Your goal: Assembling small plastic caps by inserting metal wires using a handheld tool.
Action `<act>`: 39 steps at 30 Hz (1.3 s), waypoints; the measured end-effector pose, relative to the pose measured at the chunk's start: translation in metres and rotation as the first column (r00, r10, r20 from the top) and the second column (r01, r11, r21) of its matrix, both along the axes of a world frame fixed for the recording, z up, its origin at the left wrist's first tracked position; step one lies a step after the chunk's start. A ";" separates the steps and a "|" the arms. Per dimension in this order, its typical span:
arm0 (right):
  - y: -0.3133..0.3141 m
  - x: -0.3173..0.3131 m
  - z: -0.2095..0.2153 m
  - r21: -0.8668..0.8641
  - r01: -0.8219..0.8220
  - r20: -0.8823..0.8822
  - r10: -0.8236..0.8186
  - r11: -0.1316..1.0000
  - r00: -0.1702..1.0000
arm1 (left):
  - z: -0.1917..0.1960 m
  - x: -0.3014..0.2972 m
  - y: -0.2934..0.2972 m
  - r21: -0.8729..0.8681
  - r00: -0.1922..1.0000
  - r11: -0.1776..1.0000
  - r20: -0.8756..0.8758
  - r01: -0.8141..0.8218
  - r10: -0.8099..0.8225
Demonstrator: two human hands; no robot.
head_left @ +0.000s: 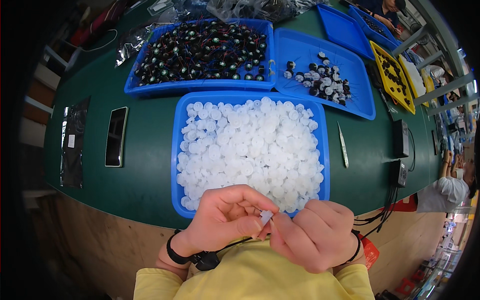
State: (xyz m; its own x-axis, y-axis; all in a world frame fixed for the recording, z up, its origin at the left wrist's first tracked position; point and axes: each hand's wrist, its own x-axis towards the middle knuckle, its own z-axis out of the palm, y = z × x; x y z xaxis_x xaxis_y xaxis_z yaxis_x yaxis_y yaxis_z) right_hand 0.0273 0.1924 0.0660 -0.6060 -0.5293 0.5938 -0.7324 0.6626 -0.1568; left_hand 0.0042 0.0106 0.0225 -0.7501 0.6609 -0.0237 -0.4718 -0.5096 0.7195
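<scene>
Below the blue plastic tray of white plastic gears point(176, 150), left hand point(225, 217) and right hand point(312, 235) pinch one small translucent white plastic piece point(266, 216) together. Fingertip-only hold; a slip likely drops it off-bench.

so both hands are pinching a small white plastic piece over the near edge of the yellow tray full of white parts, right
Not quite: the tray full of white parts is blue, not yellow. The head view shows the left hand and right hand pinching the small white plastic piece over its near edge; the yellow tray sits far right, holding dark parts.
</scene>
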 end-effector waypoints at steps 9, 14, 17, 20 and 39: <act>0.007 0.000 -0.005 -0.256 0.096 0.417 0.021 0.962 0.909 | -0.003 -0.002 -0.003 -0.075 0.988 0.985 -0.002 -0.155 0.155; 0.002 -0.003 -0.011 -0.246 0.076 0.268 -0.008 0.966 0.963 | -0.002 -0.002 -0.001 -0.017 0.994 0.995 0.054 -0.095 0.096; 0.000 -0.005 -0.013 -0.262 0.069 0.236 -0.006 0.963 0.972 | -0.002 -0.001 0.000 0.035 0.992 0.996 0.101 -0.083 0.079; -0.002 -0.005 -0.012 -0.281 0.068 0.218 -0.005 0.957 0.976 | -0.003 -0.001 0.001 0.044 0.979 0.994 0.182 -0.100 0.090; -0.008 -0.008 -0.006 -0.288 0.067 0.233 0.003 0.955 0.972 | -0.003 -0.003 0.000 0.081 0.978 0.996 0.209 -0.035 0.018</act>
